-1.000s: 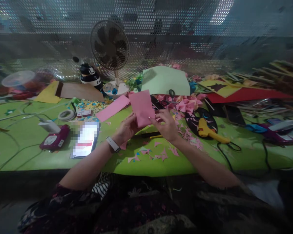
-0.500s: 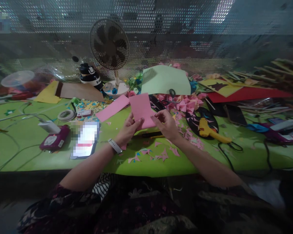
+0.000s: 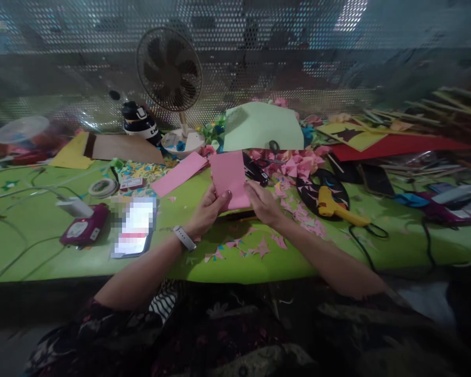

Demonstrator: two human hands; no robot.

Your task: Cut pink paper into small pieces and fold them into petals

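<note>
Green bench, scraps around; left hand pinches pink paper, thumb in front; right hand at opposite edge, likely steadying it, grip unclear

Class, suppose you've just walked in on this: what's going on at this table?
A person's two bare hands are at a pink sheet. The left hand grips it low on its left side, thumb on the near face; the right hand is at its right edge. Pink scraps are strewn over the green table. A pink strip lies to the left of the sheet, and a yellow glue gun lies to the right, out of both hands.
</note>
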